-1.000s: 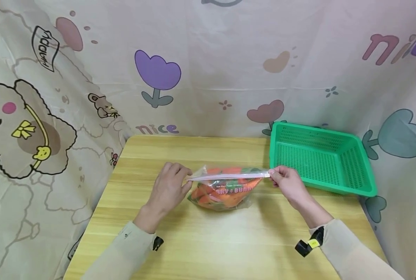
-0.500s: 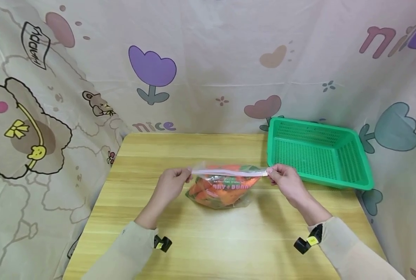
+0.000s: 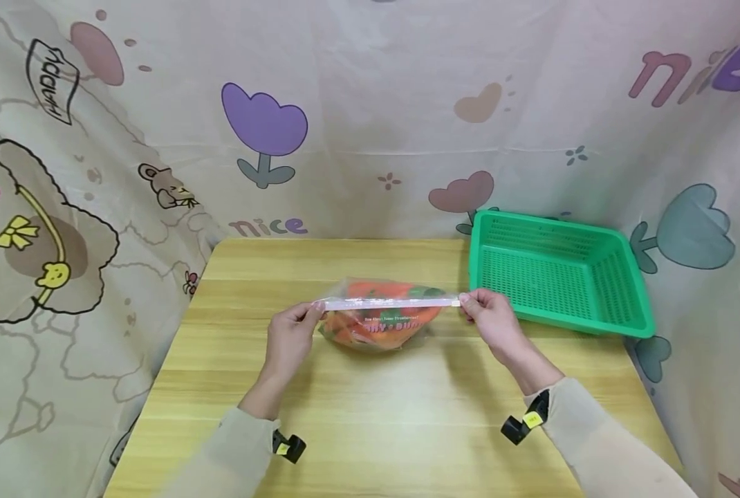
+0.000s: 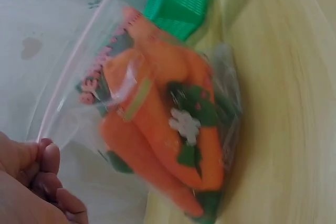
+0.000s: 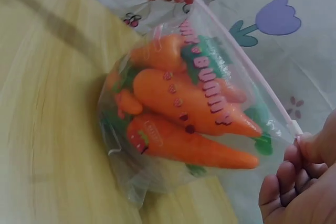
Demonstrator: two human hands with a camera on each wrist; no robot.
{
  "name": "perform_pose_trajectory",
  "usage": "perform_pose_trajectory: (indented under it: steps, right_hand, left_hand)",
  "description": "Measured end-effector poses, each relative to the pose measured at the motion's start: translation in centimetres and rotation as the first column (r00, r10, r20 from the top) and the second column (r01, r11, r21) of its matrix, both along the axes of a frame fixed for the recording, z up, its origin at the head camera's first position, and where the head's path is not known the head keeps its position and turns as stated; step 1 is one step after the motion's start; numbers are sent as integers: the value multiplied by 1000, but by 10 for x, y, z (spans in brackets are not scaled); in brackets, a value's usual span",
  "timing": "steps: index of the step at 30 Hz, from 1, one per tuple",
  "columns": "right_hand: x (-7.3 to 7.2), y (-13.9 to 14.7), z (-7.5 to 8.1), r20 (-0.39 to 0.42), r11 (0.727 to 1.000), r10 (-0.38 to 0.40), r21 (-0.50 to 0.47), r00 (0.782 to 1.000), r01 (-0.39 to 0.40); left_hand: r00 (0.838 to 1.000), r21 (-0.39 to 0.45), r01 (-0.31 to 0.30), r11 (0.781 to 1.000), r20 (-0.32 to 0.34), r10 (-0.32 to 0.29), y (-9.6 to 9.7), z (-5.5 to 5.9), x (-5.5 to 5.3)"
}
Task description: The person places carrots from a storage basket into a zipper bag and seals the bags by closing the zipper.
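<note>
A clear zip bag (image 3: 376, 325) with pink lettering hangs stretched between my two hands, close over the table. Inside it are several orange carrots (image 5: 194, 145) with green tops. My left hand (image 3: 292, 339) pinches the left end of the pale pink zip strip (image 3: 395, 303). At the other end, my right hand (image 3: 493, 321) pinches the strip's corner, right beside the white slider (image 5: 295, 127). The strip runs straight and taut along the top of the bag.
On the back right of the wooden table (image 3: 395, 429) stands a green perforated basket (image 3: 557, 277), just beyond my right hand. A printed curtain (image 3: 357, 138) hangs behind the table and along both sides.
My left hand has gone from spread fingers at the strip's left end to a pinch there. The strip has straightened, and the bag and both hands have shifted slightly left in view.
</note>
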State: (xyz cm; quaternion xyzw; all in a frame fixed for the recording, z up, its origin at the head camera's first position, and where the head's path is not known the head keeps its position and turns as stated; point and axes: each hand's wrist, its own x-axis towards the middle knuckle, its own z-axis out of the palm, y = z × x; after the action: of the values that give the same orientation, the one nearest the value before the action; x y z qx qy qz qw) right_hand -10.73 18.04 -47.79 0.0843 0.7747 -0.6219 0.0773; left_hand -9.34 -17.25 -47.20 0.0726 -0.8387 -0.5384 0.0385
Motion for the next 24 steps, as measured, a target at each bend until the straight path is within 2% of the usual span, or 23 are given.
perform_pose_trajectory:
  steps: [3, 5, 10, 15, 19, 24]
  right_hand:
    - [0, -2, -1, 8, 997, -21, -77, 1000, 21]
    - [0, -2, 1, -1, 996, -22, -90, 1000, 22]
    - [3, -1, 8, -35, 997, -12, -74, 999, 9]
    - [3, 0, 7, -4, 997, 14, -79, 1000, -14]
    - [3, 1, 5, 3, 996, 2, -90, 1000, -2]
    - [4, 1, 3, 3, 994, 1, -108, 1000, -1]
  left_hand:
    - [1000, 66, -8, 998, 30, 6, 2, -2, 2]
    - [999, 88, -15, 996, 31, 13, 3, 1, 5]
    - [1000, 56, -9, 998, 21, 8, 2, 8, 8]
    - [1000, 26, 11, 1000, 18, -12, 1, 10, 0]
    - [1000, 46, 23, 999, 0, -23, 2, 12, -6]
    - [999, 78, 19, 997, 29, -21, 6, 13, -7]
